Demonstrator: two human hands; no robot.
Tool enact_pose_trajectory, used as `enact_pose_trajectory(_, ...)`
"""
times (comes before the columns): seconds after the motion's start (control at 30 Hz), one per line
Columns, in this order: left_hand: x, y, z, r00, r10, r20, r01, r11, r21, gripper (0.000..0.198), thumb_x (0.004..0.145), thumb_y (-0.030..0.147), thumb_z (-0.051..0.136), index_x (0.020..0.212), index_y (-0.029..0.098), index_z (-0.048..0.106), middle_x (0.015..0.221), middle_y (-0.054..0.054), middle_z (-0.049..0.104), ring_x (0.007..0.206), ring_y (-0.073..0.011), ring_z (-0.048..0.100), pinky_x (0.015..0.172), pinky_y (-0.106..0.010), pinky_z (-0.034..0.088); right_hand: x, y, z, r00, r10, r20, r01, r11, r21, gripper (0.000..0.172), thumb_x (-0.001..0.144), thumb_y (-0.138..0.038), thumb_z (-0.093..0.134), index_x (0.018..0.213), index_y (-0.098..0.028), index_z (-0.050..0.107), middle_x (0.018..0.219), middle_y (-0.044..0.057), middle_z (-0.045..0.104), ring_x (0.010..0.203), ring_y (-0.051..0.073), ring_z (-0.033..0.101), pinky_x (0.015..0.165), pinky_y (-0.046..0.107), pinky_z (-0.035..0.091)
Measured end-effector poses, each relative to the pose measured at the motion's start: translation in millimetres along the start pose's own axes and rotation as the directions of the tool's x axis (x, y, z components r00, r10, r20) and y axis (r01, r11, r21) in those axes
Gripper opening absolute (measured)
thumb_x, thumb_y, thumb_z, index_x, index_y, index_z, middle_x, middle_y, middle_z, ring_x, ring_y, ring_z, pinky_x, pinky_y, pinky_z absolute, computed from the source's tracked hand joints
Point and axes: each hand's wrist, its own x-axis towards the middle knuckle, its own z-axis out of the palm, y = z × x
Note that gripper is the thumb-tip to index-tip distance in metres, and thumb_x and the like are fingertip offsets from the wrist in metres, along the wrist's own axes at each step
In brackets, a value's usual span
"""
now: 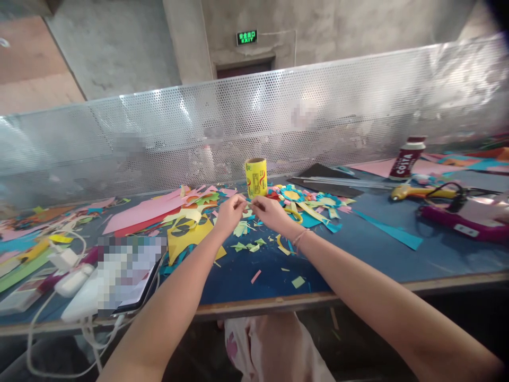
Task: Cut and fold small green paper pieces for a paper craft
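Both my arms reach out over a blue table (358,254). My left hand (229,212) and my right hand (269,210) meet in the middle, fingertips pinched together on a small pale scrap of paper (247,204) between them. A yellow roll of tape (255,178) stands upright just behind the hands. Cut paper scraps (248,245) in green, yellow and pink lie under and around the hands. A yellow sheet with cut-outs (190,239) lies left of my left hand.
A perforated metal screen (278,111) runs along the table's far edge. Pink and red sheets (147,212) lie at left, with a tablet (131,276), white chargers and cables. At right are a bottle (406,158), a yellow glue gun (417,192) and a purple tool (461,220).
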Motion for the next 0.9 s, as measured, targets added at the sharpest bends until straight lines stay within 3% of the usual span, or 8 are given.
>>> enact_pose_trajectory(0.13,-1.0,1.3,4.4,0.996,-0.084,0.009,0.085,0.988,-0.127,0.014,0.077,0.031,0.052,0.071,0.018,0.052,0.058,0.002,0.058,0.053,-0.0119,0.056,0.057,-0.025,0.045,0.6,4.3,1.4,0.99,-0.12,-0.072,0.118,0.993,-0.028,0.016,0.078,-0.021,0.05,0.088,-0.018,0.063,0.081,0.006,0.064,0.073,0.015,0.059,0.065,0.027,0.046)
enact_pose_trajectory(0.3,0.7,0.4,9.8,0.982,-0.19,0.005,0.18,0.921,-0.346,0.011,0.073,0.027,0.056,0.07,0.016,0.055,0.065,0.0,0.061,0.06,-0.0124,0.06,0.065,-0.028,0.05,0.6,6.4,-1.1,0.983,-0.167,-0.078,0.164,0.985,-0.051,0.019,0.077,-0.017,0.052,0.088,-0.02,0.068,0.084,0.006,0.063,0.078,0.017,0.058,0.069,0.029,0.048)
enact_pose_trajectory(0.6,2.7,-6.0,11.3,0.971,-0.238,0.025,0.219,0.844,-0.489,0.016,0.068,0.027,0.063,0.075,0.012,0.061,0.064,-0.003,0.064,0.058,-0.0112,0.059,0.062,-0.027,0.049,1.5,6.8,-3.5,0.972,-0.204,-0.113,0.19,0.974,-0.12,0.022,0.078,-0.016,0.053,0.092,-0.02,0.069,0.087,0.008,0.065,0.081,0.017,0.06,0.072,0.03,0.05)
enact_pose_trajectory(0.7,2.8,-3.9,10.4,0.962,-0.272,-0.017,0.229,0.842,-0.489,0.016,0.066,0.027,0.066,0.073,0.013,0.061,0.06,-0.002,0.063,0.052,-0.0098,0.056,0.055,-0.024,0.047,2.1,6.6,-4.2,0.967,-0.212,-0.143,0.192,0.971,-0.142,0.021,0.078,-0.015,0.054,0.091,-0.019,0.07,0.086,0.008,0.064,0.079,0.017,0.06,0.07,0.029,0.051)
enact_pose_trajectory(0.9,1.8,1.6,9.4,0.94,-0.341,-0.016,0.28,0.797,-0.535,0.012,0.07,0.023,0.061,0.075,0.012,0.06,0.064,-0.003,0.063,0.049,-0.0084,0.054,0.053,-0.023,0.044,1.7,6.0,-4.2,0.957,-0.245,-0.152,0.219,0.96,-0.172,0.022,0.079,-0.016,0.054,0.092,-0.021,0.071,0.087,0.007,0.065,0.079,0.017,0.061,0.074,0.03,0.051)
